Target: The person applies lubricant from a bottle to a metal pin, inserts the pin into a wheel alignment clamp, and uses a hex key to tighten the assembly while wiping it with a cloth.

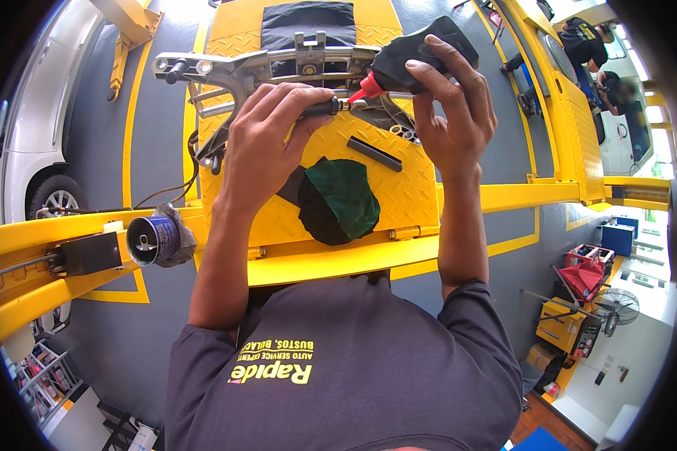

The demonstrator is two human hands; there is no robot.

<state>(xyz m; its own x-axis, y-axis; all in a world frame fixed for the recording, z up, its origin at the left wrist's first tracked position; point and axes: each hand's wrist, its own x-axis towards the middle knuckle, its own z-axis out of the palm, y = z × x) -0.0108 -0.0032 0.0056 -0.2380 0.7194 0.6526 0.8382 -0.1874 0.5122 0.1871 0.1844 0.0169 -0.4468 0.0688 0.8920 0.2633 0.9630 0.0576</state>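
My left hand [267, 128] is closed round a dark cylindrical part [320, 108] with a ridged metal end pointing right. In my right hand [459, 113] is a black plastic bottle [427, 54], tilted down to the left. Its red nozzle [365, 87] reaches the metal end of the part; whether any fluid comes out cannot be seen. Just beyond both hands, a grey metal frame [278, 66] with curved arms rests on the yellow diamond-plate platform [278, 218]. Nearer me on the platform lie a black bar [374, 154] and a bundled green and black cloth [342, 199].
A blue can [154, 240] stands on the yellow lift beam at left. Black fabric [308, 26] covers the platform's far part. A white car [34, 113] is at far left. People [583, 41] work at the far right, near a fan [615, 307].
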